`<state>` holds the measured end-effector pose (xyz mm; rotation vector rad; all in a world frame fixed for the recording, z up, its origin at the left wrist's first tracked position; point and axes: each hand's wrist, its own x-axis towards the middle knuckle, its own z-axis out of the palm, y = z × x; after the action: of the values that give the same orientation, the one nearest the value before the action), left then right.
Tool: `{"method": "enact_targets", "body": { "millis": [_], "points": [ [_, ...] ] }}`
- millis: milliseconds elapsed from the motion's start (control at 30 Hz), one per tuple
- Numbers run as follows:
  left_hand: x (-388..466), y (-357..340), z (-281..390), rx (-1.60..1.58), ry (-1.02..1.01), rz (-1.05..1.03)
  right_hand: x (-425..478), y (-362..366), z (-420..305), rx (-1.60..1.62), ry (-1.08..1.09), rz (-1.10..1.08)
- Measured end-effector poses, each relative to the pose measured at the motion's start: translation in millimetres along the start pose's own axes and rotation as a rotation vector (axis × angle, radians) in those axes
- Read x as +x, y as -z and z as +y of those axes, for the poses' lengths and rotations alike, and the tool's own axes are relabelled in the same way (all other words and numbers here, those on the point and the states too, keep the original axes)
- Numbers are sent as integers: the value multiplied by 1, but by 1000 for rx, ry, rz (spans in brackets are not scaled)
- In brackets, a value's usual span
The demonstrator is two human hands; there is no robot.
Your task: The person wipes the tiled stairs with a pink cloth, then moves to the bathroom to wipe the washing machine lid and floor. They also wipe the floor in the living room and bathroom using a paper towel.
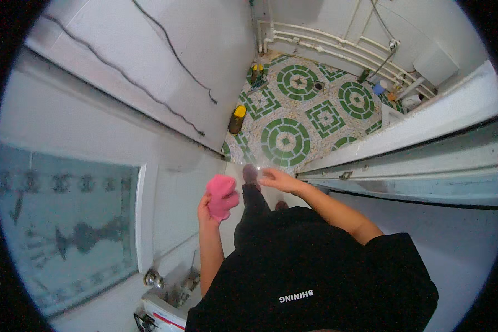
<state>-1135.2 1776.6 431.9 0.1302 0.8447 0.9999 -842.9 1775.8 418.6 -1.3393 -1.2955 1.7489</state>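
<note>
A pink cloth [223,195] is gripped in my left hand [205,209], bunched up with folds hanging toward the right. My right hand [279,180] reaches forward at waist height with nothing in it, its fingers partly spread above the floor near the doorway. Below it, one of my dark red shoes [250,171] is at the threshold, and the other shoe [281,205] is further back. Ahead lies a floor with a green and white mosaic pattern [285,141].
A white door with a patterned glass pane [66,224] stands at the left, with a round knob [153,279]. A brown and yellow slipper [237,119] lies by the wall. White pipes [323,47] run along the far wall; a floor drain [318,86] and a blue cup [380,86] are beyond.
</note>
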Motion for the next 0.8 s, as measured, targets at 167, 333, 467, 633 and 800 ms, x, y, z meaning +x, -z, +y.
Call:
{"method": "enact_targets", "body": {
  "millis": [167, 333, 467, 633, 800],
  "points": [
    [64, -131, 20, 66, 141, -244, 20, 27, -76, 625, 97, -191],
    [130, -184, 45, 186, 297, -381, 80, 45, -66, 958, 230, -12],
    [179, -207, 81, 262, 302, -406, 120, 66, -108, 1056, 214, 211],
    [232, -227, 103, 335, 272, -409, 143, 85, -114, 1122, 140, 424],
    [276, -225, 102, 299, 324, -296, 178, 126, -130, 1082, 88, 506]
  ]
}}
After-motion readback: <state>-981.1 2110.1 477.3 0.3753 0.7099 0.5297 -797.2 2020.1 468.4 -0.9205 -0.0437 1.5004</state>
